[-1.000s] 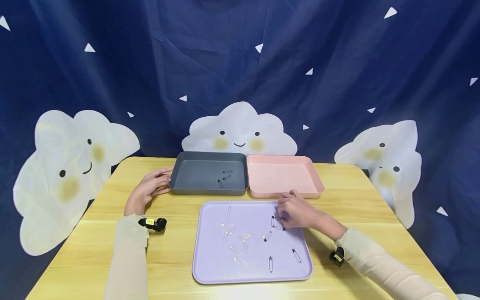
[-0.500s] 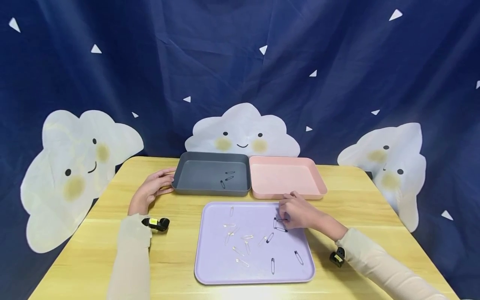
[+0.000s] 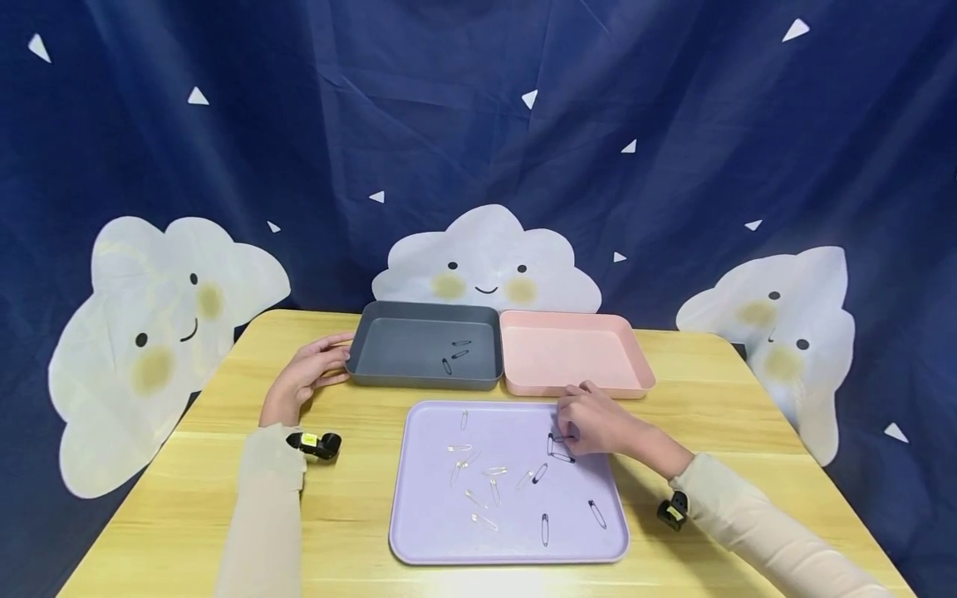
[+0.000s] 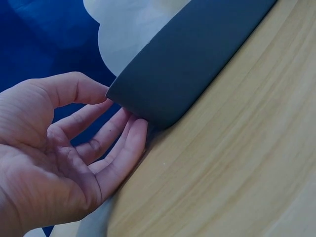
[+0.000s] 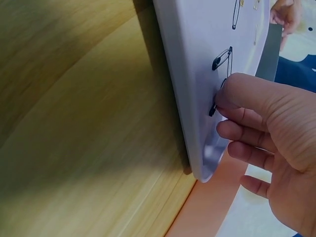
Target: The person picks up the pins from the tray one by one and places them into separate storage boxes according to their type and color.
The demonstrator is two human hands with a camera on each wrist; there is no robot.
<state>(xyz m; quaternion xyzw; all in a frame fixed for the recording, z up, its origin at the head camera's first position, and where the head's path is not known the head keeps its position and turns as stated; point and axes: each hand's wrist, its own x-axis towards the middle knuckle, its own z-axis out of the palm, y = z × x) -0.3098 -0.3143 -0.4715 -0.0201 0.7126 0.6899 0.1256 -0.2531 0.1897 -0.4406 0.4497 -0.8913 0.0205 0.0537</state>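
Observation:
My left hand point(image 3: 310, 372) rests its relaxed fingers against the left end of a dark grey tray point(image 3: 399, 353). In the left wrist view the thumb lies at the corner of the rim, the other fingertips along the outer wall. Over the far right part of a lilac tray point(image 3: 434, 536), my right hand point(image 3: 598, 422) pinches a black safety pin point(image 5: 212, 111) between thumb and forefinger, which hide part of it. Right beside those fingertips lie two more black safety pins, one of them this pin point(image 3: 562, 457). Several gold safety pins point(image 3: 484, 522) are scattered over the lilac tray.
A pink tray point(image 3: 571, 353) stands against the grey tray's right side, behind the lilac one. In the grey tray lie a few black safety pins point(image 3: 460, 354). Further black pins point(image 3: 545, 530) lie toward the lilac tray's front right. A blue curtain point(image 3: 449, 100) hangs behind the wooden table point(image 3: 344, 515).
The head view has shifted slightly, so the scene sits a little further right. Both hands keep their places at the grey tray and over the lilac tray.

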